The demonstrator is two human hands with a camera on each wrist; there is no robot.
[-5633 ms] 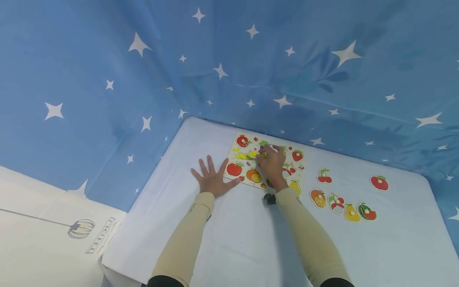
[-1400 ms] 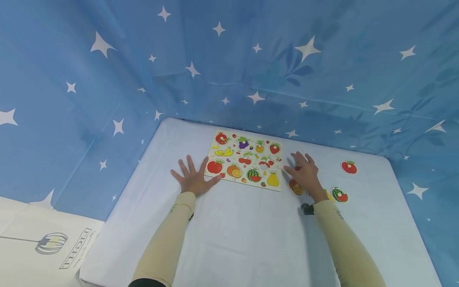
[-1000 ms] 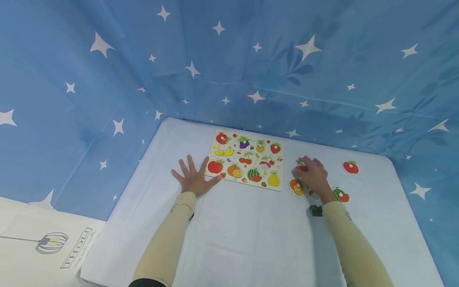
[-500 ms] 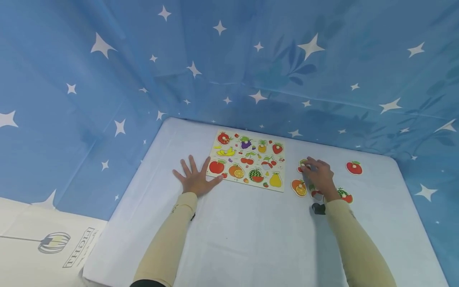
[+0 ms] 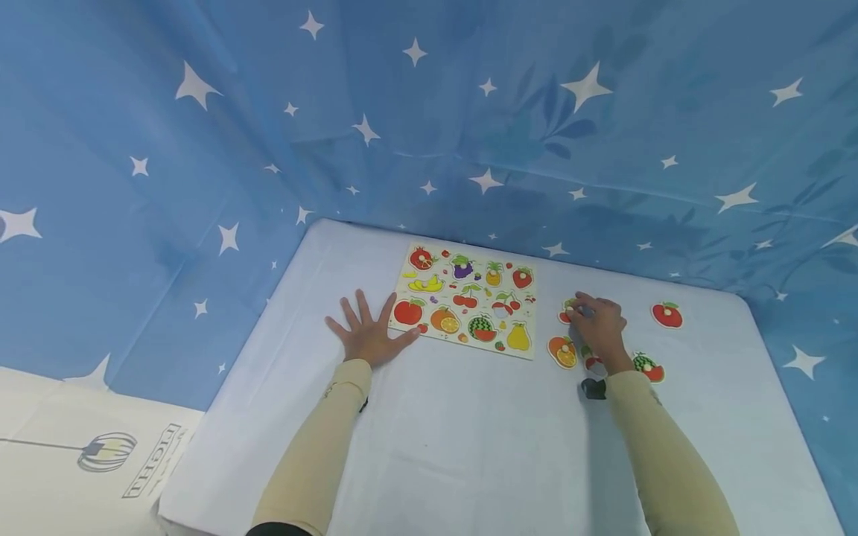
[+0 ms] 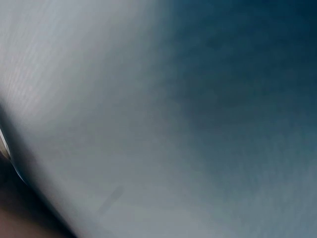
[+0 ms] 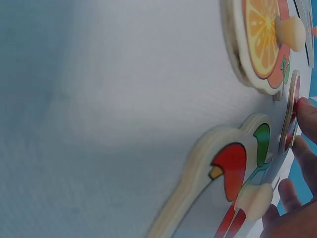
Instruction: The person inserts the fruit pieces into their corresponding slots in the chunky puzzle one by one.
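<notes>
My left hand (image 5: 370, 339) lies spread on the table, its thumb reaching the lower edge of a fruit puzzle board (image 5: 480, 262). To the right of the board, my right hand (image 5: 603, 327) pinches a cherry puzzle piece (image 5: 564, 312) by its knob area, with the piece low at the tabletop. In the right wrist view, thumb and finger meet the edge-on cherry piece (image 7: 291, 114). Nearby lie a knobbed orange piece (image 5: 561, 351) and a red-and-white fruit piece (image 5: 593, 363), partly under the hand. The left wrist view is a blur of white and blue.
A watermelon piece (image 5: 649, 368) lies just beyond the right wrist, and an apple piece (image 5: 666, 314) farther right. The white-covered table (image 5: 469, 447) ends against a blue starry curtain (image 5: 429, 112). A pale printed surface (image 5: 80, 424) stands at the left.
My right hand has gone from the board to the loose pieces, and its fingers have closed at the cherry piece. The left hand stays spread in place; the head view has shifted.
</notes>
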